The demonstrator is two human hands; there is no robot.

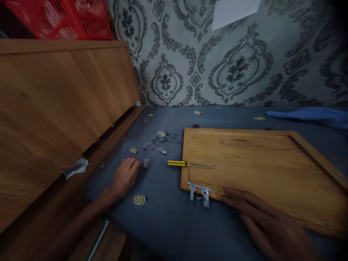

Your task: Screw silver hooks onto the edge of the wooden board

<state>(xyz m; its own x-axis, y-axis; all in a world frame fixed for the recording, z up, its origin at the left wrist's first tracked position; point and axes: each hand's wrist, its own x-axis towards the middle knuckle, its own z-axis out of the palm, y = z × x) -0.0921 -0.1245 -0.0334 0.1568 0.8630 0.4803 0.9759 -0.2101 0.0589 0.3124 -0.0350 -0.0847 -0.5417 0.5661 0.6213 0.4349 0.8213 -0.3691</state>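
My left hand (pixel 126 177) is on the dark cloth with its fingers curled together, just left of a small metal hinge (pixel 146 163). Whatever is under its fingertips is hidden. With fingers stretched out, my right hand (pixel 268 219) lies on the near edge of a framed wooden panel (pixel 244 156). Two metal hinges (pixel 199 190) sit side by side at that panel's near left corner, their arms hanging over the edge. A screwdriver (pixel 178 163) with a yellow handle rests across the panel's left edge, its shaft on the wood.
More hinges and small metal parts (pixel 160 139) lie scattered beyond my left hand. A wooden cabinet (pixel 67 94) stands along the left, with a red plastic basket (pixel 67 21) on top. Blue fabric (pixel 312 115) lies at the far right, near the patterned wall (pixel 195 61).
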